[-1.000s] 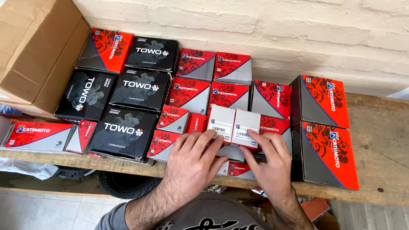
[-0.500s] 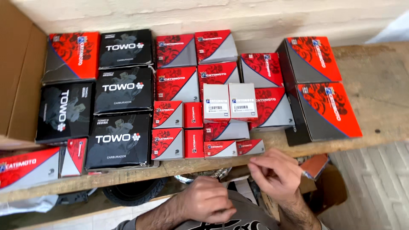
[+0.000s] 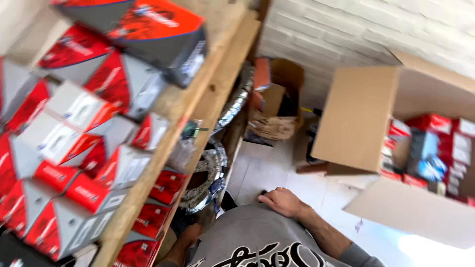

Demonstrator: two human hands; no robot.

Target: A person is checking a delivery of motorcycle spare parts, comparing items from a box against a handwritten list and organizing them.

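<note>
Red and grey boxes (image 3: 74,163) lie packed on the wooden shelf (image 3: 163,148) at left, more red boxes (image 3: 166,187) on a lower level under it. The left hand (image 3: 190,233) hangs low beside the shelf edge, blurred; I cannot tell whether it is open. The right hand (image 3: 282,201) rests loosely curled and empty on the grey shirt (image 3: 247,237). At right, an open carton (image 3: 366,123) holds small boxes.

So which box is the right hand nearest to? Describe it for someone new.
Start at the white brick wall. Below it on the floor stands the open cardboard carton, right of the right hand. Unlike the red and grey boxes on the wooden shelf, it is plain brown, with small boxes inside.
</note>
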